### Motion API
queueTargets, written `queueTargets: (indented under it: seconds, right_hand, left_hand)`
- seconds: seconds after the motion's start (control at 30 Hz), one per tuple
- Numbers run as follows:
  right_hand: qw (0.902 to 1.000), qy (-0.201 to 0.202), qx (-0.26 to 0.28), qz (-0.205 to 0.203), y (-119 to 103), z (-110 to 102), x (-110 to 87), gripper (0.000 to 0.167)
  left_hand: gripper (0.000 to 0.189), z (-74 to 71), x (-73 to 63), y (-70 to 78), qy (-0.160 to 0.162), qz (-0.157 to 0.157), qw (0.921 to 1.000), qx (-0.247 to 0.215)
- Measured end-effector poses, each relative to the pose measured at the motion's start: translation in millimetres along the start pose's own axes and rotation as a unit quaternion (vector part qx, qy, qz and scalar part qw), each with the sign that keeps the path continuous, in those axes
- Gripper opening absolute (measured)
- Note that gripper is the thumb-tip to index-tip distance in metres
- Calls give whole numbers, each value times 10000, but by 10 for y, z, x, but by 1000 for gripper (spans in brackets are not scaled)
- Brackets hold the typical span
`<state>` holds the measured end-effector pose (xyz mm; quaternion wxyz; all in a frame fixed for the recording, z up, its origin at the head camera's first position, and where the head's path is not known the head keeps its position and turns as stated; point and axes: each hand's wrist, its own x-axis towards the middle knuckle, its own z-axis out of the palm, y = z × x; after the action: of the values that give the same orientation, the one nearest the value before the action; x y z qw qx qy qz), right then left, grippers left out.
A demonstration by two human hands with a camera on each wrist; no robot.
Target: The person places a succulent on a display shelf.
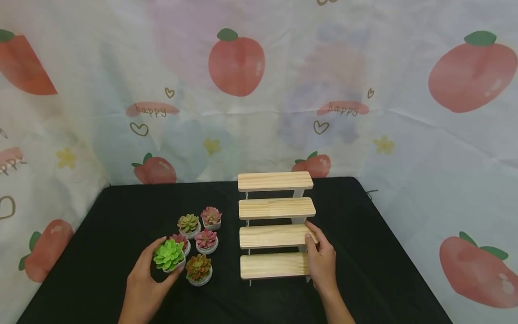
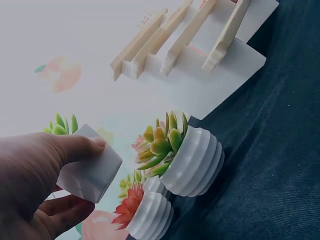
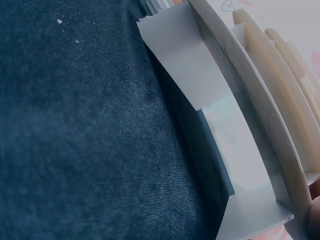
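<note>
My left hand [image 1: 147,281] pinches a white pot holding a bright green succulent [image 1: 168,255]. In the left wrist view the thumb lies along the side of this angular white pot [image 2: 92,167], which is raised and tilted. Just right of that hand stand several other potted succulents, among them a brown-orange one [image 1: 198,267], a pink one [image 1: 206,239] and a yellow-green one [image 1: 188,223]. My right hand [image 1: 322,256] grips the right end of the wooden tiered stand [image 1: 275,208] by its lower steps. In the right wrist view only a bit of a finger [image 3: 315,210] shows.
A black cloth [image 1: 384,270] covers the table. Behind and at both sides hangs a pale curtain [image 1: 259,126] printed with fruit and hearts. Clear side panels [image 2: 220,75] hold up the stand's steps.
</note>
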<state>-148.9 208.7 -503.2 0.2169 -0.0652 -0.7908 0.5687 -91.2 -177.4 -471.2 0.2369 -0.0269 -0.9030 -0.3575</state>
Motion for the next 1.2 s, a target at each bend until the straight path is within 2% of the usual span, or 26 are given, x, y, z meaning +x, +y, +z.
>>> queueTargets:
  seconds: [0.23,0.6,1.03,1.2]
  right_hand:
    - [10000,20,17,-4,11,4,7,33]
    - [10000,-13,44,-86,-2,6,1,33]
    - [9997,-43,84,-210,-25,-10,-25,33]
    - [9998,-7,58,-190,9,2,-28,33]
  left_hand:
    - [89,15,65,36,56,54,10000,-44]
    - [89,-43,168,52,321,354,9989,-17]
    - [91,-62,215,77,312,187,9992,-190]
    - [91,-59,264,105,341,217,9991,-101]
